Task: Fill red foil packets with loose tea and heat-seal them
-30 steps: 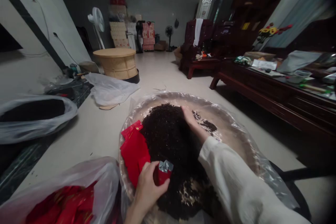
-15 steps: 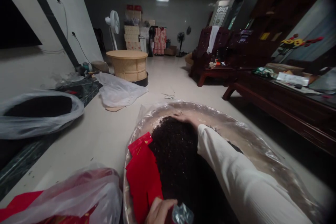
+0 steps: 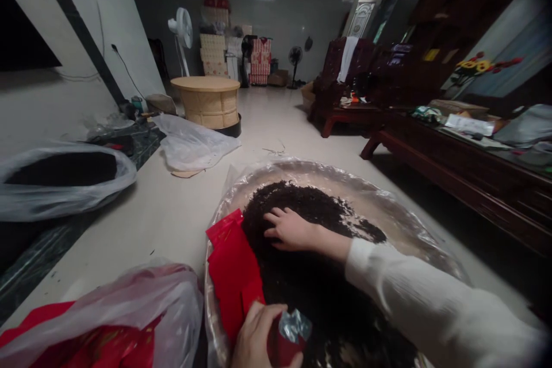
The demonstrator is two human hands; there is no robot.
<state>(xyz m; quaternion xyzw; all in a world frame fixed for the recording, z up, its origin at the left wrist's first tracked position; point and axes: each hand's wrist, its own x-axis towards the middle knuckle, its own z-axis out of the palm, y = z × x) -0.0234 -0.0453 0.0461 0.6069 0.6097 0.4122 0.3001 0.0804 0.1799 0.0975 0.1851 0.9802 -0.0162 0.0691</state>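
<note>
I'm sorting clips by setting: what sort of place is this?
Probably a home's living room, judging by the dark wooden seat, the long wooden table and the white standing fan.

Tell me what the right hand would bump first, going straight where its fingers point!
The right hand would probably meet the dark pile first, then perhaps the red packets beyond; depth is unclear.

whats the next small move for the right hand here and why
Probably curl the right hand around a little of the dark pile: it is spread at the pile, seemingly grasping nothing, while the left hand holds a red packet nearby, silvery top up.
</note>
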